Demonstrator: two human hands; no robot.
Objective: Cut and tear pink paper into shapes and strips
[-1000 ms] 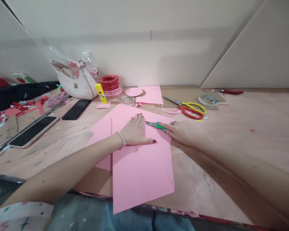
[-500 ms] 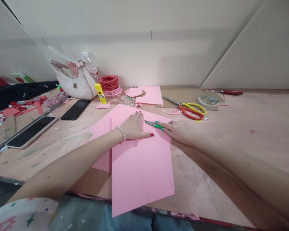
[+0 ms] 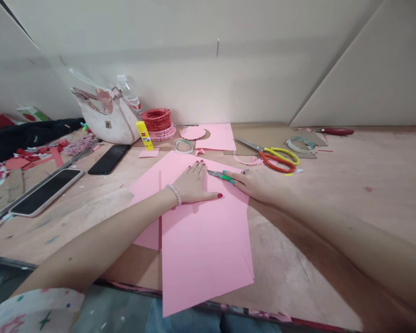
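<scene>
A large pink paper sheet (image 3: 204, 240) lies on the wooden table (image 3: 350, 185), its near corner hanging over the front edge. My left hand (image 3: 194, 185) rests flat on the sheet with its fingers spread, pressing it down. Just to its right, my right hand (image 3: 256, 182) grips a small green-handled cutter knife (image 3: 221, 175) whose blade touches the paper near my left fingertips. A second pink sheet (image 3: 145, 194) lies underneath, sticking out to the left.
Yellow-and-orange scissors (image 3: 275, 157), tape rolls (image 3: 300, 144), a glue stick (image 3: 144, 134), red and pink paper rings (image 3: 157, 122), more pink paper (image 3: 217, 136) and a white handbag (image 3: 106, 118) sit at the back. Two phones (image 3: 46, 191) lie at the left among red paper scraps.
My right hand and the cutter have moved slightly away from me along the paper. My left hand stays flat on the sheet.
</scene>
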